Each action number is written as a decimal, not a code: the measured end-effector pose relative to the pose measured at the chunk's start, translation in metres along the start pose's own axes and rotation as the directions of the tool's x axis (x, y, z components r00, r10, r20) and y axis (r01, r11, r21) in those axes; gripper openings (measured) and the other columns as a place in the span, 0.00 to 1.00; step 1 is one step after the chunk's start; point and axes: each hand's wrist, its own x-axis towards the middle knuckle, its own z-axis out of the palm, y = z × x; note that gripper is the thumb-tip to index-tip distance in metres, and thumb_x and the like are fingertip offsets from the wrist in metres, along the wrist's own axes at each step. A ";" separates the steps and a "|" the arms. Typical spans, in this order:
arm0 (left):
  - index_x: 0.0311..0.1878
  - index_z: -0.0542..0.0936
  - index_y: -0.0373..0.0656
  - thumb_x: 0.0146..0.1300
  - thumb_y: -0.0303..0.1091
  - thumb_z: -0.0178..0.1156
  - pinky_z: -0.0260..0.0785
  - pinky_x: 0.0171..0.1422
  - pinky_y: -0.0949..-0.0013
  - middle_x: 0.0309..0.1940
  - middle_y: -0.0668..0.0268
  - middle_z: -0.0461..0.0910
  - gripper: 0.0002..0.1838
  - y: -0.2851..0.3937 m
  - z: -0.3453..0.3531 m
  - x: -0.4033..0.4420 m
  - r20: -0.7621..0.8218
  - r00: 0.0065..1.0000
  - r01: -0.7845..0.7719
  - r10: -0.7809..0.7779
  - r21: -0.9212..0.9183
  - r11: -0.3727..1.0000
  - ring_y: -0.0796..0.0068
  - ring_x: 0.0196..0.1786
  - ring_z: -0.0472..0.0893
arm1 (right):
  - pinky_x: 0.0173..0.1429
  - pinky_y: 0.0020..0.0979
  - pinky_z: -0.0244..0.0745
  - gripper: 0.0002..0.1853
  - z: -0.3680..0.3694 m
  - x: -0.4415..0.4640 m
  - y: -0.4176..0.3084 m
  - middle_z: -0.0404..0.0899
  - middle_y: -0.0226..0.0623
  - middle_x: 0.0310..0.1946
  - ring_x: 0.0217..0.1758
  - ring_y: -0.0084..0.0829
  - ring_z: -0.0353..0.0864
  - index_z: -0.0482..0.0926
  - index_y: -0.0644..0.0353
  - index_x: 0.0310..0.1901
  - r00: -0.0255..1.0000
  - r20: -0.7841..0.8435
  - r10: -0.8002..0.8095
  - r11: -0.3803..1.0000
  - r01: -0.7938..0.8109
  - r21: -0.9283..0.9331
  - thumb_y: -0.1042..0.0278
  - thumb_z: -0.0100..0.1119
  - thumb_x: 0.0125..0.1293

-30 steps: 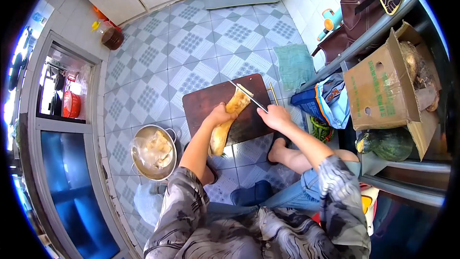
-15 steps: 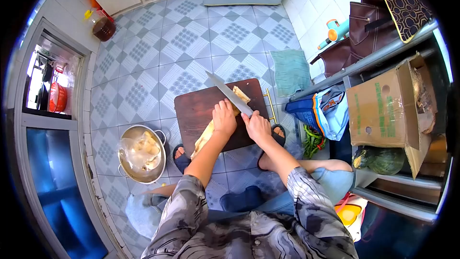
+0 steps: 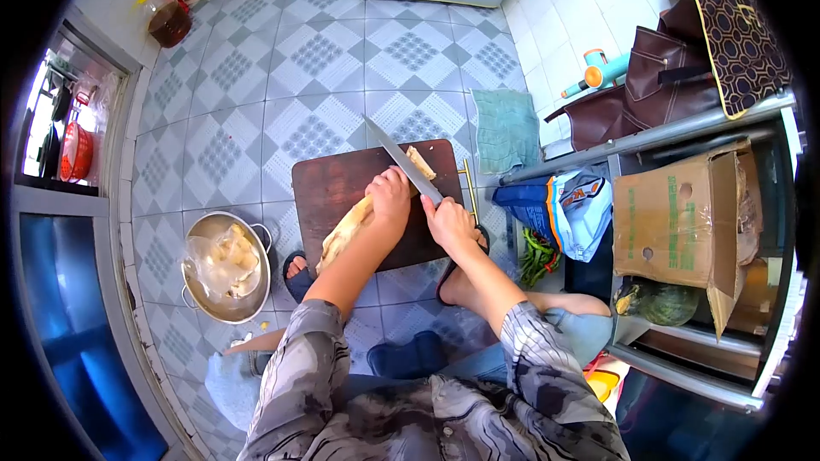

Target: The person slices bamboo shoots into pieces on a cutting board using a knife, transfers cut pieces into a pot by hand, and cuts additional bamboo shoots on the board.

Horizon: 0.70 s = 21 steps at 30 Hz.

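Observation:
On a dark red-brown board (image 3: 333, 192) lies a long pale yellow-brown piece of food (image 3: 344, 235). My left hand (image 3: 389, 194) is wrapped over its upper part. The handle of a large knife is in my right hand (image 3: 450, 222), and the blade (image 3: 400, 155) points up and to the left, just beyond my left fingers. At the blade's right side a short end of the food (image 3: 420, 163) shows. Whether the blade has cut through it, I cannot tell. My left forearm hides part of the long piece.
At the left stands a metal pot (image 3: 229, 306) holding pale chunks and a plastic bag. A blue bag (image 3: 521, 199), green peppers (image 3: 538, 258), a cardboard box (image 3: 664, 226) and a dark green squash (image 3: 670, 303) are at the right. Beyond the board lies a teal cloth (image 3: 506, 130).
The camera view has shifted. My left hand has moved from gripping the food's side to lying over its top, and the knife blade has turned to show its broad face.

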 end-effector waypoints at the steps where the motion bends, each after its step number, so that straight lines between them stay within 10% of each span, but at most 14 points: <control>1: 0.56 0.70 0.39 0.58 0.39 0.53 0.68 0.28 0.58 0.38 0.60 0.71 0.23 0.002 -0.005 0.003 0.056 0.998 0.027 -0.030 0.053 0.998 0.64 0.33 0.73 | 0.43 0.48 0.77 0.35 0.001 0.001 -0.002 0.80 0.60 0.28 0.36 0.55 0.82 0.75 0.71 0.31 1.000 -0.011 0.021 1.000 -0.021 0.003 0.37 0.42 0.65; 7: 0.48 0.76 0.37 0.56 0.39 0.55 0.70 0.28 0.62 0.39 0.59 0.71 0.19 0.005 0.002 0.003 -0.014 1.000 -0.019 0.016 -0.225 0.974 0.65 0.33 0.76 | 0.42 0.48 0.77 0.35 0.006 0.000 0.003 0.80 0.59 0.27 0.35 0.55 0.82 0.75 0.71 0.31 0.999 -0.035 0.012 1.000 -0.013 -0.028 0.37 0.42 0.65; 21: 0.51 0.72 0.41 0.62 0.41 0.49 0.73 0.26 0.57 0.32 0.59 0.74 0.18 0.019 -0.002 0.008 0.213 0.976 0.070 -0.054 -0.066 0.995 0.63 0.31 0.79 | 0.40 0.50 0.76 0.33 0.004 0.010 0.006 0.80 0.60 0.28 0.35 0.57 0.81 0.75 0.68 0.33 1.000 0.009 -0.004 0.999 0.005 -0.046 0.37 0.41 0.66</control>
